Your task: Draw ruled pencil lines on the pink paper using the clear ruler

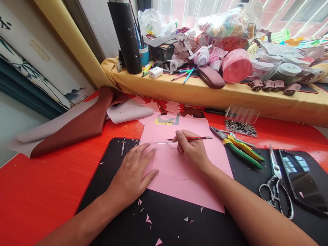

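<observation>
A pink sheet (pixel 189 184) lies on a black cutting mat (pixel 166 222) on the red table. My left hand (pixel 134 172) rests flat with fingers spread, pressing a clear ruler (pixel 164 146) onto the sheet. My right hand (pixel 191 148) is closed on a red pencil (pixel 198 138), which lies nearly level along the ruler's far edge with its tip pointing left. Faint pencil lines show on the pink sheet below the ruler.
Yellow-green pliers (pixel 241 147), scissors (pixel 275 181) and a phone (pixel 304 181) lie at right. A small craft knife (pixel 123 145) sits left of the sheet. Rolled brown and pink material (pixel 79 124) lies at left. A cluttered yellow ledge (pixel 179 90) with a black bottle (pixel 125 37) runs behind.
</observation>
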`<action>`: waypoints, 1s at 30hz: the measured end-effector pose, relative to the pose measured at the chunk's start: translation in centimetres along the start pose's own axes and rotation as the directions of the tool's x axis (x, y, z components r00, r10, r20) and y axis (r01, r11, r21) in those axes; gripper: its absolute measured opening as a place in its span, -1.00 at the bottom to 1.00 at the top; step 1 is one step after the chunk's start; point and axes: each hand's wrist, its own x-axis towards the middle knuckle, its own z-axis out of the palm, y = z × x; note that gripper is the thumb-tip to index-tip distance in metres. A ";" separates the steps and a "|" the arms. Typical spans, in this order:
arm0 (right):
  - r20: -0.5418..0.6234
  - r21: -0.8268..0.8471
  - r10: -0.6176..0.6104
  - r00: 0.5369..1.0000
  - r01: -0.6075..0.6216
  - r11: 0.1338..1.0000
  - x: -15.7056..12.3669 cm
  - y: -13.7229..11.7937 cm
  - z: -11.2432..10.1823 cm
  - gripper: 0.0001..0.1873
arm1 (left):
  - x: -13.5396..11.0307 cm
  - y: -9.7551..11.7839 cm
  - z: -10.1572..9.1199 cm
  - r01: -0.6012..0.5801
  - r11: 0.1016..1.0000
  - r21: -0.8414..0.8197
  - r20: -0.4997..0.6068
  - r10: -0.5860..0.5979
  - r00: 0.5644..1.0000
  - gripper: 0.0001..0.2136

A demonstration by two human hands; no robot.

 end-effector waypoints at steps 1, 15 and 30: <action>0.007 0.005 0.002 1.000 -0.002 1.000 0.1 0.0 0.0 -0.37 | 0.1 -0.1 -0.4 0.008 1.000 -0.025 -0.029 -0.009 1.000 -0.57; 0.046 0.024 -0.001 0.999 0.000 1.000 0.4 0.2 -0.3 -0.34 | -3.4 7.5 -5.1 -0.488 0.819 -0.301 0.195 0.554 0.809 -0.51; 0.101 -0.072 -0.019 0.995 0.026 0.997 0.4 0.2 -0.4 -0.34 | -8.8 -3.6 -7.3 -0.113 0.981 0.157 0.021 0.111 0.994 -0.48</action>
